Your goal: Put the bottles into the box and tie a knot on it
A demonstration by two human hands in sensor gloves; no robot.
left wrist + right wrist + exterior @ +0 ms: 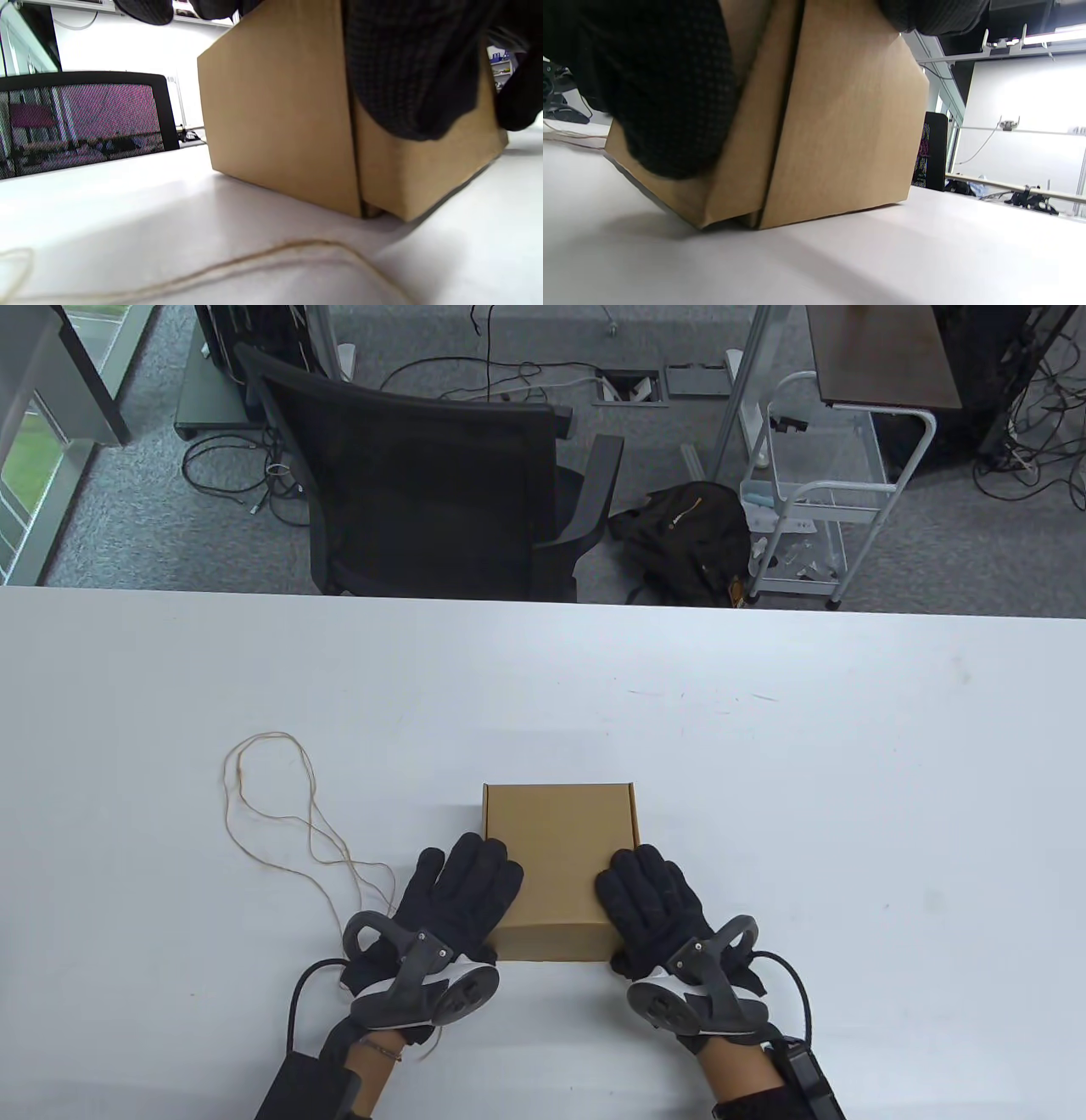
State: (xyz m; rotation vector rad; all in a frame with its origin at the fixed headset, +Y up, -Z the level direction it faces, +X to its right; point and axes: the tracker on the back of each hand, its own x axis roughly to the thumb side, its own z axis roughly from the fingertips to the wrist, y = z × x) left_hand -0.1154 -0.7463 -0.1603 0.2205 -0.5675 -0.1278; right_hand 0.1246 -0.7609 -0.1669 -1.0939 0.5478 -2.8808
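A closed brown cardboard box [556, 857] sits on the white table [806, 780] near its front edge. My left hand [462, 891] lies flat over the box's near left corner, some fingers overhanging its left side. My right hand [649, 895] lies the same way on the near right corner. In the wrist views each gloved thumb presses down the box's [275, 127] [840, 127] near face. A thin tan string [280, 814] lies in loose loops left of the box, one end running under my left wrist; the same string [254, 258] shows close in the left wrist view. No bottles are in view.
A black office chair [433, 492] stands behind the table's far edge. A dark backpack [687, 534] and a white wire cart [814, 492] stand on the floor further back to the right.
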